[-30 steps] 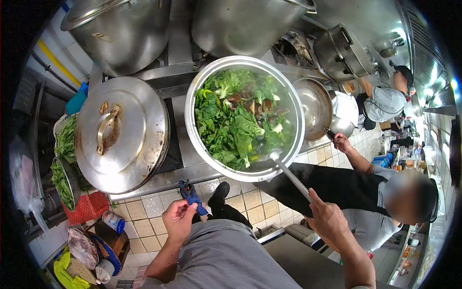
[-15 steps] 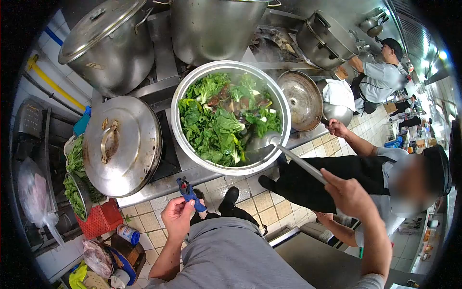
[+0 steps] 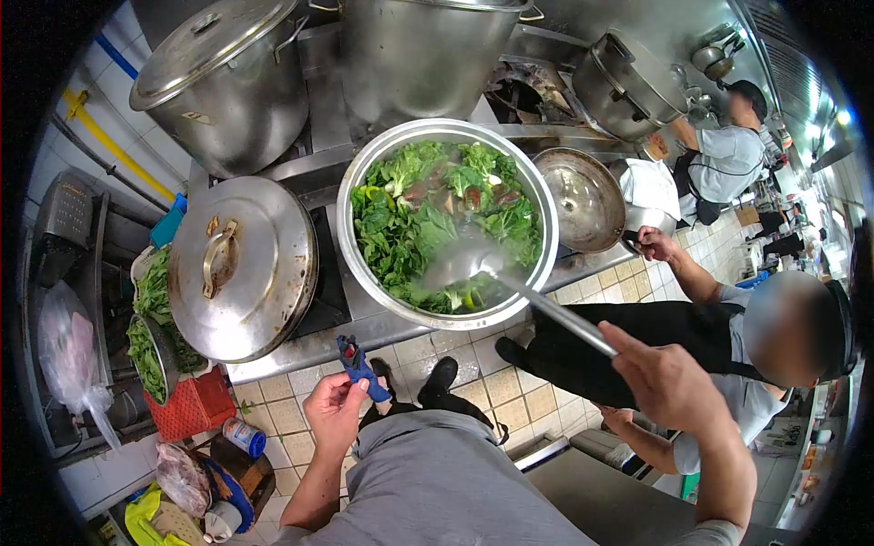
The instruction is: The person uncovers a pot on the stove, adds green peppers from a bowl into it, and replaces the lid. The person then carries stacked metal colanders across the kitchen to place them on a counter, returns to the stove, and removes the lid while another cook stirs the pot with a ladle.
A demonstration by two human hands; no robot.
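My right hand (image 3: pixel 669 378) is wrapped round the handle of a long metal ladle (image 3: pixel 560 314). The ladle's bowl, slightly blurred, lies over the leafy greens (image 3: pixel 401 241) at the near side of a large round pot (image 3: pixel 347 223). Brown pieces show among the greens, and steam rises from them. My left hand (image 3: pixel 335 409) is held low in front of the stove, its thumb and fingers pinched on a dark blue cloth-like thing (image 3: pixel 366 375).
Left of the pot stands a big lidded pot (image 3: pixel 241 314); tall steel pots (image 3: pixel 223 91) are behind. A wok (image 3: pixel 583 200) sits to the right, its handle held by a co-worker (image 3: pixel 728 337). Another person (image 3: pixel 728 164) stands farther off. Greens in a bowl (image 3: pixel 150 355) are at far left.
The ladle has moved left and up from the pot's near right edge over the greens, with my right hand following. The view has shifted slightly. My left hand keeps its pinch.
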